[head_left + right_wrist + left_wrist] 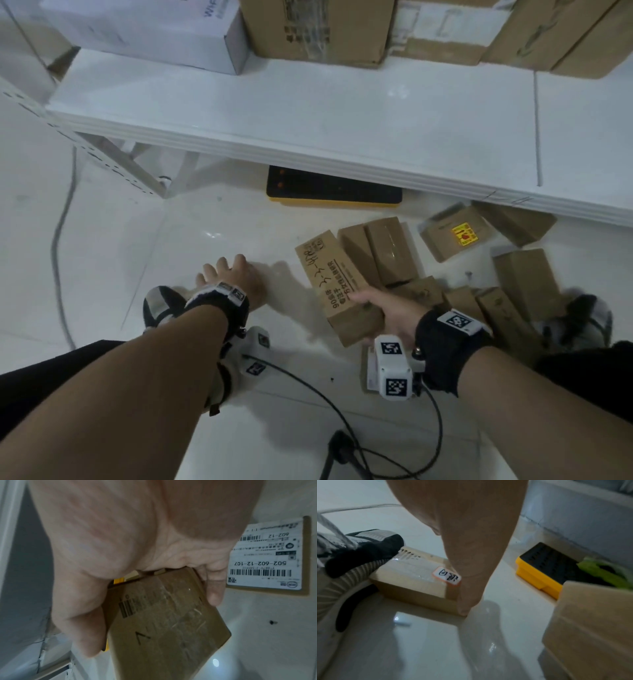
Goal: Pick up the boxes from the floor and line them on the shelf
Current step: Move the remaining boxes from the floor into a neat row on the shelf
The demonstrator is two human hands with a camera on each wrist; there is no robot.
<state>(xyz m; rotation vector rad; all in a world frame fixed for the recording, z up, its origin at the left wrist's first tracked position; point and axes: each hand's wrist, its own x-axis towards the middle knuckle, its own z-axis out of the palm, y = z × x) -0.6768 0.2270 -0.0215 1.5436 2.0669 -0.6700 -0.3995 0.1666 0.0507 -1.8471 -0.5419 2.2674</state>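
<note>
Pick-up step: your right hand (387, 310) grips a printed box (337, 286) lifted off the floor pile (479, 270); your left hand (233, 277) reaches spread-fingered towards a taped box (412, 577). Next, probably, raise both to the shelf (308, 113); set them beside the row there.

A long brown printed box (337, 287) is tilting off the floor at near centre. More brown boxes (455, 274) are lying jumbled right of it, below the white shelf (342, 120).

The large brown cardboard cartons (318, 31) at the head view's upper edge are cut off; their printed labels blur.
</note>
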